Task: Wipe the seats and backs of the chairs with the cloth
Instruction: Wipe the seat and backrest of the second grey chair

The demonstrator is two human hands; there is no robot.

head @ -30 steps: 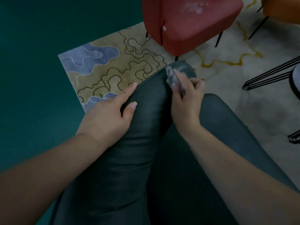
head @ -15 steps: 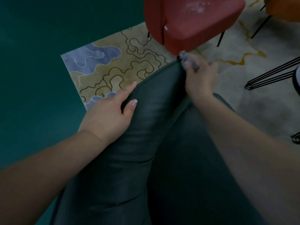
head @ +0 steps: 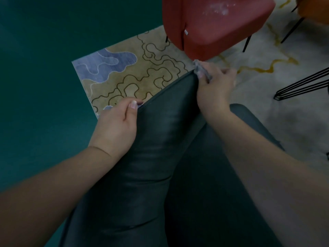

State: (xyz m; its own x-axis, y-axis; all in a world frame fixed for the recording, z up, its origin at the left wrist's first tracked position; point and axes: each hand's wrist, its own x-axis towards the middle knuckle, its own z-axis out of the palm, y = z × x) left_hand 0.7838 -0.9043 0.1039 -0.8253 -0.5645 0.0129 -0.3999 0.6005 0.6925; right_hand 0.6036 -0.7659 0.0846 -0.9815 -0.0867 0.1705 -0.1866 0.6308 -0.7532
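Observation:
A dark grey leather chair (head: 156, 157) fills the lower middle, its back running up toward the rug. My right hand (head: 214, 86) is closed on a small grey cloth (head: 200, 68) pressed at the far top end of the chair back. My left hand (head: 117, 127) grips the left edge of the chair back, thumb on top and fingers curled over the side. A red chair (head: 219, 24) stands just beyond, with whitish marks on its seat.
A patterned tan and blue rug (head: 124, 75) lies under the chairs, with dark teal floor (head: 35, 68) to the left. An orange chair (head: 315, 9) sits at the top right. Black wire legs (head: 302, 84) stand at the right.
My right hand slid the cloth up the chair back from its middle to the far top end. My left hand shifted from lying flat to gripping the left edge.

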